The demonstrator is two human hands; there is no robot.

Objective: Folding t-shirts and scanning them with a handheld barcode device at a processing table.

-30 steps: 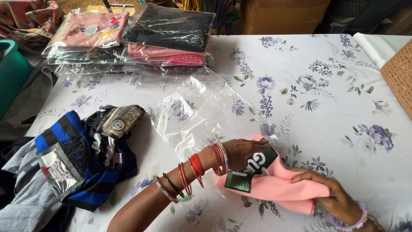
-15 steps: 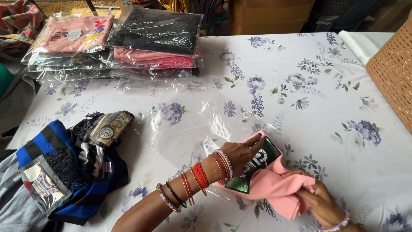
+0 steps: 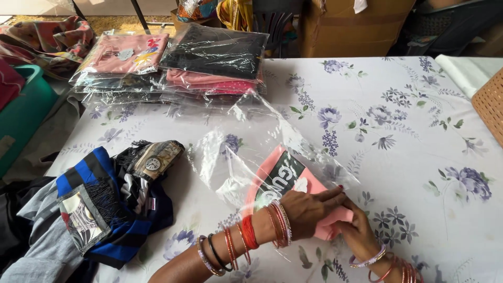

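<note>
A folded pink garment (image 3: 285, 181) with a dark printed patch lies on the flowered tablecloth (image 3: 408, 136), its far end inside a clear plastic bag (image 3: 246, 141). My left hand (image 3: 309, 207), with red and gold bangles on the wrist, presses flat on the garment's near end. My right hand (image 3: 359, 230), also with bangles, grips the garment's near right corner at the bag's mouth. The bag's loose upper sheet stands up over the garment.
Stacks of bagged folded clothes (image 3: 173, 60) lie at the table's far left. A heap of loose blue, black and grey garments (image 3: 99, 204) sits at the near left. A green tub (image 3: 23, 110) stands off the left edge, a woven basket (image 3: 490, 102) at the right, a cardboard box (image 3: 346, 26) behind.
The pink garment was out in the open in both hands; now its far end is inside the clear bag, and both hands have shifted to its near end.
</note>
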